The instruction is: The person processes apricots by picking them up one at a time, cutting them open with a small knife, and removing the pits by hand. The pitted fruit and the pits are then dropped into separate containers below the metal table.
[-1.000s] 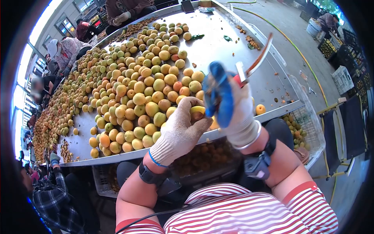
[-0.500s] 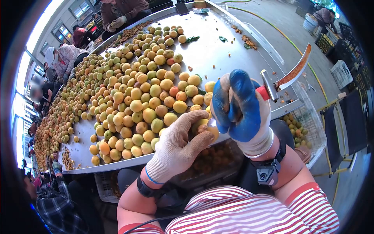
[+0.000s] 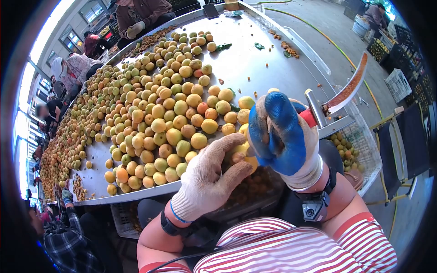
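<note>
Black fabric chair [image 3: 412, 141] at right, yellow-green hose [image 3: 337, 47] across floor [image 3: 314, 13], white bucket [image 3: 361, 26] near person [image 3: 376, 16]

One knife [image 3: 351, 85], hundreds of fruits [image 3: 174, 136]

Two gloved hands meet at a metal table's near edge: the left hand [image 3: 207, 175] pinches a yellow fruit [image 3: 241, 157], and the right hand [image 3: 284, 136], in a blue-coated glove, grips a curved blade's red handle [image 3: 308, 117]. Many yellow-green and orange fruits [image 3: 168, 118] cover much of the table [image 3: 255, 59].
</note>
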A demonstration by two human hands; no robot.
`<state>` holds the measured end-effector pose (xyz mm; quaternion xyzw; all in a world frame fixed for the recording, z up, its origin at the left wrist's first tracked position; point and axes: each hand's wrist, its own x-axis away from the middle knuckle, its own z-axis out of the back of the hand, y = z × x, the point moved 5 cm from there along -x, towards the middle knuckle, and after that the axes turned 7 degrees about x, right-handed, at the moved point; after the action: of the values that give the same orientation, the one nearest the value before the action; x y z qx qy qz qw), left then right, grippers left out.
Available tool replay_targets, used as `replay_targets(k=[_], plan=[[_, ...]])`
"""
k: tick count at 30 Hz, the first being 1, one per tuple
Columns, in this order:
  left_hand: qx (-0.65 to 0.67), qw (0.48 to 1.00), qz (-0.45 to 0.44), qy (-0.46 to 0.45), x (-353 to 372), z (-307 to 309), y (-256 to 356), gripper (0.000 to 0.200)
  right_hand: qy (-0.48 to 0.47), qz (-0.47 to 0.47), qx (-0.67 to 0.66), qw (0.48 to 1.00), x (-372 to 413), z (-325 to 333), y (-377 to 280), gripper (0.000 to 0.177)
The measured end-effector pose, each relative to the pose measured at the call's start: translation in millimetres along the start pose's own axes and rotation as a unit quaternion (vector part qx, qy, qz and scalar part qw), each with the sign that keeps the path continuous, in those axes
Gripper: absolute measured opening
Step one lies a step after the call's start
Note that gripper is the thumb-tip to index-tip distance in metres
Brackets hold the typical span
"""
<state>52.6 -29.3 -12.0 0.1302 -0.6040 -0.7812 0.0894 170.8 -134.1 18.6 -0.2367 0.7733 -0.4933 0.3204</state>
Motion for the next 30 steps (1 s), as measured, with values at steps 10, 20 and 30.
replay_targets(k=[10, 20, 30], plan=[[-0.064, 0.998, 0.008, -0.027, 1, -9, 9, 0.043, 0.038, 0.032, 0.003, 0.999, 10, -1, 14, 0.032], [-0.263, 0.957, -0.120, 0.022, 8, -11, -9, 0.042, -0.110, 0.137, 0.225, 0.958, 1, -30, 16, 0.005], [-0.307, 0.941, -0.140, 0.032, -12, -12, -25, 0.048, 0.159, 0.147, 0.138, 0.967, -15, -17, 49, 0.027]])
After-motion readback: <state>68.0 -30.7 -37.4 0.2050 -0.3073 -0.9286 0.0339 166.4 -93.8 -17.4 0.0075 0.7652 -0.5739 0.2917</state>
